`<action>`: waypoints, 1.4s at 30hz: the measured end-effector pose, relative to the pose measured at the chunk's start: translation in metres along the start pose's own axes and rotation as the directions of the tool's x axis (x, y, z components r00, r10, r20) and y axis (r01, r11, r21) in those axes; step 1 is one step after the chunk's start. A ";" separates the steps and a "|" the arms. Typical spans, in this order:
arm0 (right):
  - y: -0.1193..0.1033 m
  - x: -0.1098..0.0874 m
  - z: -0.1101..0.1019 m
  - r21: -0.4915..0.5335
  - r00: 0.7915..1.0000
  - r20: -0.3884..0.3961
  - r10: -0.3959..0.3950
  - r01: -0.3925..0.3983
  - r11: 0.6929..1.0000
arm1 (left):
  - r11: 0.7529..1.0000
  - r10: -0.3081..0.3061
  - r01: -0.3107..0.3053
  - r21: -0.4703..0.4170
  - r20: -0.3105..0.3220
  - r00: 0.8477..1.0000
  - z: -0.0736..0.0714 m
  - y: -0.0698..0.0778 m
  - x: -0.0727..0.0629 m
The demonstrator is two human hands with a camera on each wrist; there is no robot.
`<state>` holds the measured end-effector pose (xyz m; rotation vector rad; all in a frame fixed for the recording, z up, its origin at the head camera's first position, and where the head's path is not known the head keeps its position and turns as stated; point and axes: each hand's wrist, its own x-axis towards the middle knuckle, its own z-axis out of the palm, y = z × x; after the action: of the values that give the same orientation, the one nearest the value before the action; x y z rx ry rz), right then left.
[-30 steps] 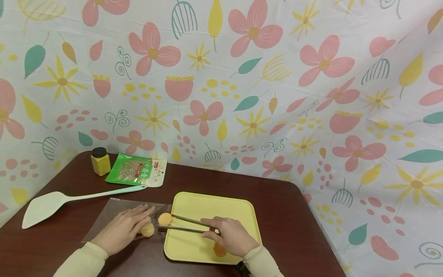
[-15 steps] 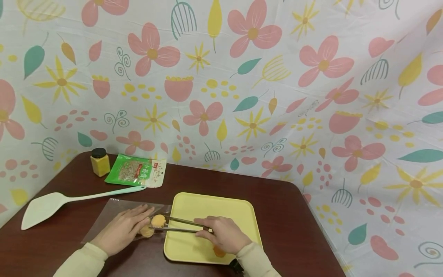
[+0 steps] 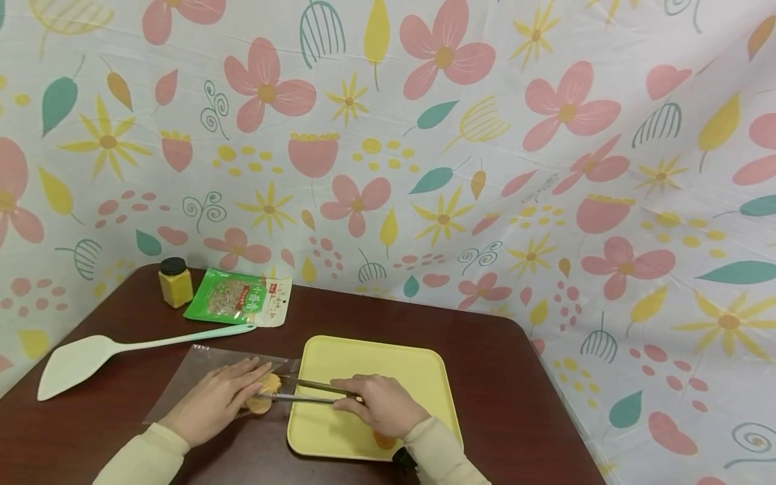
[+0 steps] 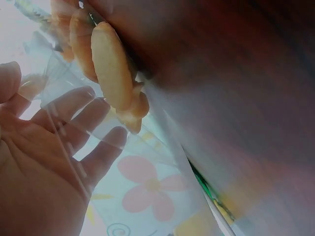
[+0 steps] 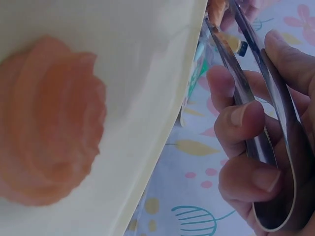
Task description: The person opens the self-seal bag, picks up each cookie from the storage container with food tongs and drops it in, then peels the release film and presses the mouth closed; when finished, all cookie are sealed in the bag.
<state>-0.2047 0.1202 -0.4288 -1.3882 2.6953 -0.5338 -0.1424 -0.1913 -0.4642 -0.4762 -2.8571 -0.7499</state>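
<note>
In the head view my left hand [image 3: 221,397] lies over a clear plastic bag [image 3: 188,377], its fingers extended. The left wrist view shows the bag's film against those fingers, with pale oval biscuits [image 4: 112,66] beside them. My right hand [image 3: 384,407] grips metal tongs [image 3: 315,385], whose tips reach in at the bag's right side. At the tips sits a yellow-orange scalloped biscuit [image 3: 271,384], close to my left fingers and partly hidden by them. A round orange piece with a scalloped edge [image 5: 69,113] rests on the yellow tray [image 3: 418,377] under my right hand.
A white spatula [image 3: 79,367] with a pale green handle lies at the left. Behind it are a yellow jar [image 3: 176,286] with a black lid and a green spice packet [image 3: 236,296]. The tray's left edge adjoins the bag. A patterned cloth [image 3: 388,162] hangs behind the table.
My right hand and the tongs have moved left, carrying the scalloped biscuit from the tray's left edge into the bag beside the other biscuit. The left hand has stayed in place.
</note>
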 end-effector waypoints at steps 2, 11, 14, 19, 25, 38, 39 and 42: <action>0.000 0.003 0.000 0.002 1.000 0.003 -0.002 0.002 1.000 | 1.000 0.002 -0.002 0.001 -0.004 1.000 0.000 0.000 0.000; 0.000 0.012 0.002 0.024 1.000 0.011 -0.004 0.004 1.000 | 1.000 0.021 -0.021 0.006 -0.027 0.999 0.002 -0.001 0.001; 0.000 0.015 0.003 0.017 1.000 0.012 -0.008 0.008 1.000 | 0.999 0.033 -0.032 0.010 -0.037 0.999 0.003 -0.001 0.000; -0.003 0.020 0.004 -0.002 1.000 0.013 -0.019 0.019 1.000 | 0.999 0.034 -0.034 0.016 -0.050 0.998 0.004 -0.001 0.000; -0.007 0.025 0.004 -0.019 0.999 0.009 -0.039 0.039 0.999 | 0.999 0.036 -0.035 0.019 -0.055 0.998 0.004 -0.001 0.000; -0.011 0.036 0.009 -0.046 0.998 0.001 -0.060 0.060 0.997 | 0.999 0.035 -0.034 0.019 -0.067 0.997 0.003 0.000 0.000; -0.011 0.036 0.009 -0.046 0.998 0.002 -0.060 0.060 0.997 | 0.999 0.030 -0.029 0.017 -0.063 0.998 0.003 0.000 0.000; -0.013 0.038 0.008 -0.044 0.998 0.004 -0.060 0.060 0.997 | 1.000 0.016 -0.015 0.016 -0.053 0.998 0.002 0.000 0.000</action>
<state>-0.2154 0.0811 -0.4285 -1.4836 2.6865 -0.4790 -0.1426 -0.1904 -0.4656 -0.4685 -2.8051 -0.7263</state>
